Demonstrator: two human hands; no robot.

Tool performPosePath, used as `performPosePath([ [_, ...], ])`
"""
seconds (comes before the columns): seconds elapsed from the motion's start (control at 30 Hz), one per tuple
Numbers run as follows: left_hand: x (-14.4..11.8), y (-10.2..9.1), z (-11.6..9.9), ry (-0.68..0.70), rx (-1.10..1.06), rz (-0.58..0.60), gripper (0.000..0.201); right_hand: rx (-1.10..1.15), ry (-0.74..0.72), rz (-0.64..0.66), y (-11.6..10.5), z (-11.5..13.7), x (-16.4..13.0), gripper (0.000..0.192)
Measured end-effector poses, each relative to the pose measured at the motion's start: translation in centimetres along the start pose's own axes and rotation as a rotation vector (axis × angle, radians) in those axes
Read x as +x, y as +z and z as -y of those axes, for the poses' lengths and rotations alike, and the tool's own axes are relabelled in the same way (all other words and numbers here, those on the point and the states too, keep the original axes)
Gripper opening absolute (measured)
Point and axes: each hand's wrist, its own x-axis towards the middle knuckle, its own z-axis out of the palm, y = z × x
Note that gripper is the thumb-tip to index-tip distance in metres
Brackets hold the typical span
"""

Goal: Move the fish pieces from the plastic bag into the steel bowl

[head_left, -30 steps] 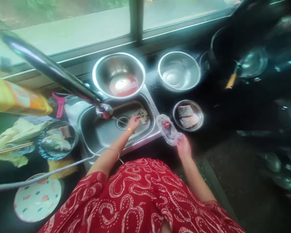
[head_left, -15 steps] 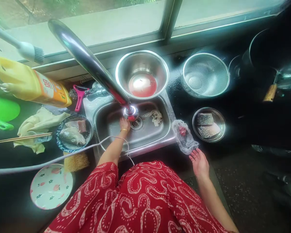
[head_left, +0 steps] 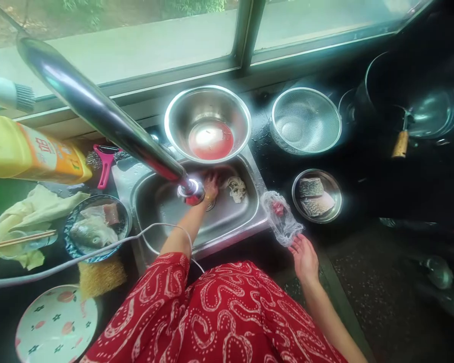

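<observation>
Down in the sink [head_left: 166,201], my left hand [head_left: 212,186] reaches across the drain with its fingers spread and nothing seen in them. Just right of those fingers lies a crumpled whitish clump [head_left: 236,189]; I cannot make out what it is. My right hand [head_left: 304,257] is palm up beside the sink, fingers stretched out. Its fingertips are at the lower end of a clear plastic bag [head_left: 287,229], possibly touching it. Inside the bag is a piece of red meat [head_left: 277,208]. The faucet [head_left: 109,121] slants over the sink, partly in front of my left forearm.
A steel basin [head_left: 210,138] with reddish water stands behind the sink, a mesh colander [head_left: 306,121] to its right. Fish pieces [head_left: 312,187] sit in a steel bowl. Leftward are a fish head [head_left: 94,232], a yellow jug [head_left: 34,151], a pink peeler [head_left: 106,166] and a white cable [head_left: 79,259].
My left hand has moved rightward across the sink, past the faucet head toward the whitish clump. My right hand stays by the bag. The whole view has shifted slightly.
</observation>
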Motion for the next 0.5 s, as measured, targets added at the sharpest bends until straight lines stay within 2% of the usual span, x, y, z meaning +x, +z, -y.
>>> performPosePath([
  [0.07,1.5,0.6,-1.3,0.132,0.017,0.070,0.050,-0.002,0.000,0.012,-0.4,-0.1,-0.2,0.045],
  [0.13,1.3,0.3,-0.8,0.277,0.061,0.164,0.050,0.000,0.003,0.012,-1.0,-0.3,-0.2,0.044],
  [0.2,-0.7,-0.7,1.3,0.348,0.113,0.223,0.051,0.007,0.017,-0.009,-1.6,-0.7,-0.1,0.043],
  [0.27,-3.8,-1.8,3.5,0.339,0.159,0.224,0.050,0.017,0.030,-0.041,-2.0,-1.0,0.1,0.041],
  [0.33,-6.5,-2.6,4.5,0.343,0.183,0.213,0.046,0.028,0.033,-0.065,-2.1,-1.2,0.3,0.040],
  [0.4,-7.7,-2.6,3.9,0.397,0.187,0.235,0.045,0.033,0.023,-0.065,-1.7,-1.0,0.5,0.040],
  [0.5,-7.2,-1.7,1.6,0.476,0.194,0.309,0.050,0.030,0.004,-0.020,-0.8,-0.2,0.3,0.039],
])
